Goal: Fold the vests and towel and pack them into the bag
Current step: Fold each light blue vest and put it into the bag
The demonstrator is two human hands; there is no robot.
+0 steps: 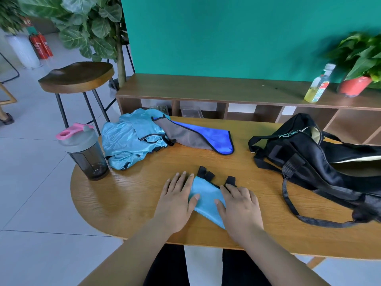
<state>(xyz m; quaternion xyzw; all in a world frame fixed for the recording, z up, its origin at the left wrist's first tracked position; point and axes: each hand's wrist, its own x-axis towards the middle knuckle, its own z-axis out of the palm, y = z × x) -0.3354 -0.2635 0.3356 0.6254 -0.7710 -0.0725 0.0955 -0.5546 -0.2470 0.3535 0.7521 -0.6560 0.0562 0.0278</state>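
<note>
Wooden desk [127, 195], rounded at its left end; dark shaker [85, 153] with grey lid and pink loop upright near that edge. Behind: low shelf [206, 89] against green wall [226, 34], carrying a bottle [319, 84] of yellow liquid beside a red pot [354, 85] of leaves, with a clear box [190, 112] in a cubby. Left: stool [76, 76], leafy tree [90, 23], red extinguishers [41, 46] on the floor.

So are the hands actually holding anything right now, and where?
Nothing is gripped. Both lie flat with straight fingers on the folded blue vest: the left hand presses its left side, the right hand its right side.
</note>
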